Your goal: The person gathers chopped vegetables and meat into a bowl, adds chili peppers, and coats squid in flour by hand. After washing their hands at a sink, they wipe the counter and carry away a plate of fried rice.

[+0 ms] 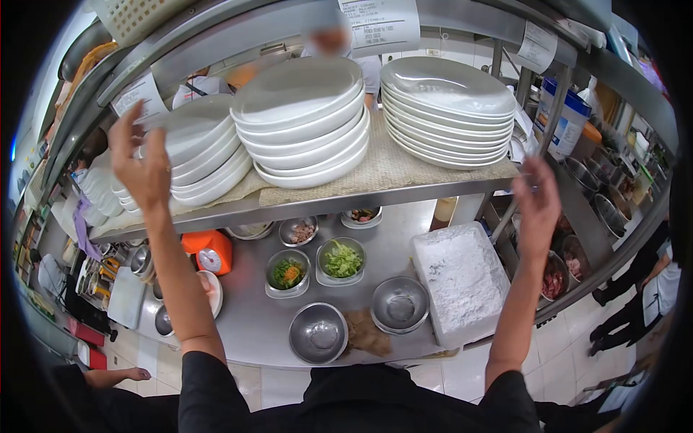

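My left hand (144,162) is raised in front of the left stack of white plates (206,155), fingers spread and holding nothing. My right hand (538,206) is up by the shelf's right end, a little blurred, its fingers stretched out and bare. Between them on the steel shelf stand a middle stack of deep white plates (303,137) and a right stack of flatter plates (447,137). Below lie two steel bowls, one left (317,333) and one right (400,305), near the counter's front edge. Beside my right forearm sits a tub of white powder (465,281).
Bowls of chopped greens (289,274) and shredded light-green vegetable (341,260) stand under the shelf, near an orange scale (208,251). Printed slips (379,25) hang from the upper rail. Metal containers of food (556,278) line the right side. Other people stand at both sides.
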Demonstrator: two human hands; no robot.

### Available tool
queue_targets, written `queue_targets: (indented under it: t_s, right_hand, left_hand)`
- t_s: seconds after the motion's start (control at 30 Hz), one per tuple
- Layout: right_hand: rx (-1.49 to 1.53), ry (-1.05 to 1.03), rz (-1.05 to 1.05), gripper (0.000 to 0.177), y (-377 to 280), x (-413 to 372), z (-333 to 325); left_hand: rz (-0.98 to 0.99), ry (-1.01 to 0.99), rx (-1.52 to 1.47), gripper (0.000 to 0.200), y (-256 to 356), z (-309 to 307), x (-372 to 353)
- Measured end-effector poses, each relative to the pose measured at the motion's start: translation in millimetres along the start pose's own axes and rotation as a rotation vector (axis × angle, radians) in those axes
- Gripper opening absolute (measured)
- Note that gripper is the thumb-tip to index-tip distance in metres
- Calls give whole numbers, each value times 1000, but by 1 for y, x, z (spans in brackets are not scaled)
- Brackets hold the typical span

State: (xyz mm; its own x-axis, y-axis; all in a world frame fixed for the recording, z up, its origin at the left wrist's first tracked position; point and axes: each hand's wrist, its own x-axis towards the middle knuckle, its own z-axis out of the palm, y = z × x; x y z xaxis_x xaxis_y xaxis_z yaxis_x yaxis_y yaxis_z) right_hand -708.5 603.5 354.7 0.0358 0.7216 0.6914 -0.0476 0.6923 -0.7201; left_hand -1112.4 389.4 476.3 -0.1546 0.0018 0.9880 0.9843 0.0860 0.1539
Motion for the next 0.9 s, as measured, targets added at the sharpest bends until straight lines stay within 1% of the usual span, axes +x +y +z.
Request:
queue_targets:
  t_s: [0.03,0.07,0.1,0.13,0.17,0.2,0.27,0.3,0.33,0.37,0.4,0.43,0.5,0.53,0.57,0.6,0.63,0.67,0.7,0.77,0.8,0.87,0.9]
  right_hand:
    - [-9,65,-117,42,7,35,-6]
    - [117,121,-106,45,5,64,-9]
    - [244,174,-95,47,2,91,-10]
    - [300,231,45,51,6,125,-10]
    - [354,287,186,56,8,153,-7]
    - [355,277,181,56,1,167,0]
    - [675,347,441,51,-16,186,14]
    - [675,336,437,51,-12,195,17]
    - [679,281,402,47,-6,202,17]
    - [682,228,367,42,1,209,16]
    - [702,211,354,29,-7,202,17]
    - [700,210,351,29,-6,197,20]
    - [756,-1,228,25,1,185,28]
    - [699,63,224,24,-23,158,49]
    - [670,29,191,25,-26,142,64]
    - [529,63,109,25,-29,131,79]
    - [507,30,44,27,-34,123,94]
    - [439,60,0,33,-45,117,106]
    - [415,78,-49,35,-47,119,117]
    - [326,156,-112,33,-48,128,135]
    - [328,158,-113,33,-55,126,138]
    - [152,239,-139,32,-68,121,142]
    - [153,237,-140,32,-72,119,144]
  left_hand:
    - [-98,-54,-322,29,11,12,-5]
    - [-198,-173,-510,27,28,22,-8]
    - [-267,-340,-600,28,42,32,-11]
    - [-373,-422,-717,28,56,49,-14]
    - [-401,-469,-867,30,68,67,-17]
    - [-432,-498,-985,35,78,85,-19]
    - [-588,-551,-1078,40,103,114,-13]
    - [-659,-589,-1154,39,113,126,-7]
    - [-730,-628,-1231,39,122,135,-2]
    - [-732,-620,-1232,39,130,140,0]
    - [-768,-670,-1249,38,139,142,4]
    - [-803,-722,-1267,37,143,143,8]
    - [-771,-753,-1274,36,142,147,11]
    - [-737,-786,-1280,34,141,148,11]
    - [-734,-793,-1281,34,140,146,11]
    - [-729,-777,-1240,33,139,142,11]
    - [-725,-762,-1199,33,137,139,10]
    - [-727,-756,-1158,32,135,139,10]
    - [-724,-764,-1158,32,136,139,10]
    - [-729,-695,-1095,32,135,137,10]
    - [-726,-695,-1094,32,135,135,11]
    - [-762,-652,-1093,33,133,131,10]
    - [-763,-648,-1093,33,131,129,11]
